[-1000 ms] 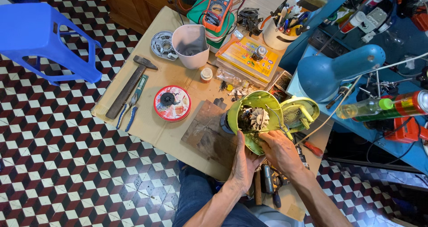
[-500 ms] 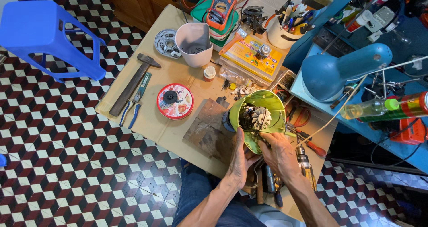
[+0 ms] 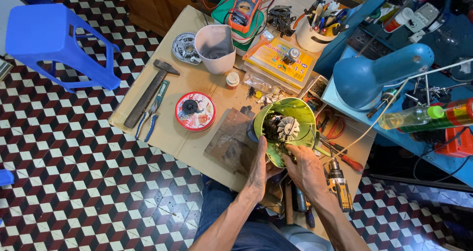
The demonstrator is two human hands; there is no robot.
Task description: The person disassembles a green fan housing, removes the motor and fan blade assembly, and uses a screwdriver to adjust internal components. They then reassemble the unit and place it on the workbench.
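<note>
**Both hands steady a green motor housing at the lower middle of the frame**

Since half a second ago the green housing has stayed between the hands, and only the view has shifted a little; a second ago a second green shell piece lay just right of it, and that piece is no longer seen.

The left hand [image 3: 259,168] is wrapped around the lower left edge of the green housing [image 3: 290,114], fingers curled against its side. The right hand [image 3: 306,168] grips the lower right rim, fingers closed on it. The housing is open toward the camera, showing a white fan wheel [image 3: 287,126] and dark motor parts inside. It sits at the near edge of the surface [image 3: 197,142], just right of centre.

Just left of the housing lies a worn brown board [image 3: 230,140]. Further left is a round red tin lid [image 3: 195,111], then blue-handled pliers [image 3: 152,114] beside a hammer [image 3: 148,93]. Above them, at upper centre, stands a white plastic jug [image 3: 215,48], with a yellow box [image 3: 282,59] to its right and an orange multimeter [image 3: 246,4] at the top edge. A cordless drill [image 3: 339,184] lies just right of the right hand. A blue desk lamp [image 3: 379,76] fills the upper right, and a blue plastic stool [image 3: 54,44] stands on the chequered floor at upper left.
</note>
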